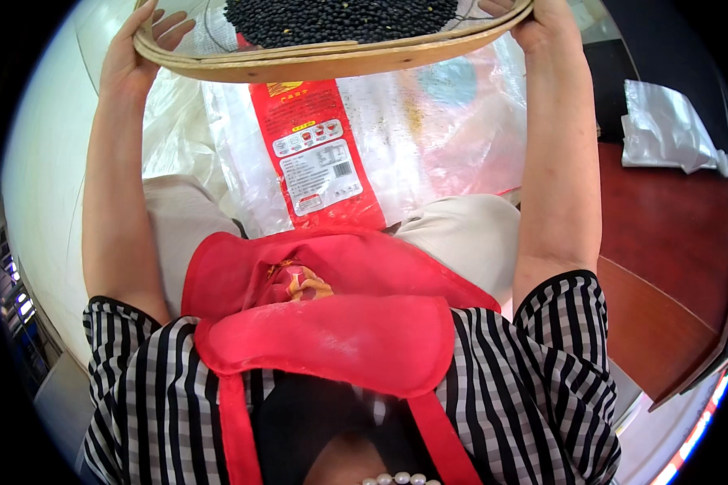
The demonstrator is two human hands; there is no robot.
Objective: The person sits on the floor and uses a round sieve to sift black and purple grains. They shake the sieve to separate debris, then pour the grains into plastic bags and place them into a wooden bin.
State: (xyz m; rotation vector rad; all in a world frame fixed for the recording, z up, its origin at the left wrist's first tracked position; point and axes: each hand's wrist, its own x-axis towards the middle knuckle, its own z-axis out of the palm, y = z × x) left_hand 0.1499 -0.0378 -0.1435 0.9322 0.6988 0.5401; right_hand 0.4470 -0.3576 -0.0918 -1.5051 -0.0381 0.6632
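With both arms stretched forward, I hold a round sieve [323, 63] with a wooden rim and a pale mesh at the top of the view. Many small black beans [340, 23] lie heaped in it, mostly toward the middle. My left hand [141, 44] grips the rim at its left end, the fingers spread beneath and inside the edge. At the right end, my right hand [542, 24] is closed round the rim; part of it is cut off by the upper edge. The sieve's far side is out of view.
Beneath the sieve a large clear plastic sheet or bag [429, 137] with a red printed panel [315, 153] spreads in front of my knees. A reddish-brown wooden surface [663, 234] stands to my right, with a white plastic bag [667, 125] at its far end. A red apron [323, 339] covers my lap.
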